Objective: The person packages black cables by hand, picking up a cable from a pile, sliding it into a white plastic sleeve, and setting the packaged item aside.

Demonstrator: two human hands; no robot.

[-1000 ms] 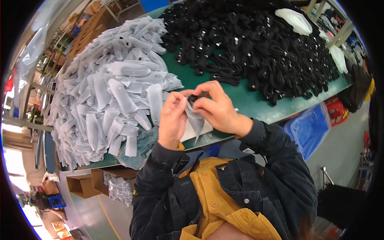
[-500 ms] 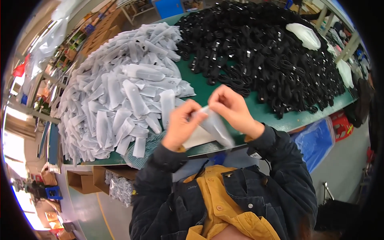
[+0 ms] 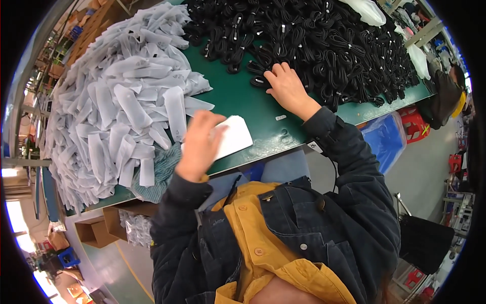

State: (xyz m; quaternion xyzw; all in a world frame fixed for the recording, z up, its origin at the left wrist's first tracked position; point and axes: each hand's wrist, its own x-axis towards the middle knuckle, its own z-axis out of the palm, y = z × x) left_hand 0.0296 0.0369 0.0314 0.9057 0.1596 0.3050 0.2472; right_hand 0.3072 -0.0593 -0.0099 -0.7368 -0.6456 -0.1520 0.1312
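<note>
My right hand (image 3: pixel 289 92) reaches over the near edge of a heap of coiled black cables (image 3: pixel 334 55). Its fingers are apart, with the fingertips at a black cable coil (image 3: pixel 259 81); whether they touch it I cannot tell. Slightly smeared by motion, my left hand (image 3: pixel 198 144) has its thumb away from its fingers and nothing visible in it. It hovers beside a flat white sheet or stack (image 3: pixel 235 137) on the green table (image 3: pixel 228 96). Left of it lies a large pile of frosted pouches (image 3: pixel 131 106), their contents hardly visible.
A grey-green knitted cloth (image 3: pixel 157 175) lies at the table's front edge, beside the pouches. A small white tag (image 3: pixel 281 117) rests on the tabletop. Below stand cardboard boxes (image 3: pixel 93 232) on the left and a blue plastic-lined bin (image 3: pixel 385 142) and red stool (image 3: pixel 415 124) on the right.
The frosted pouch that both hands held is no longer in them. My right hand has moved up to the cables, my left hand to the left. The whole view has shifted.
</note>
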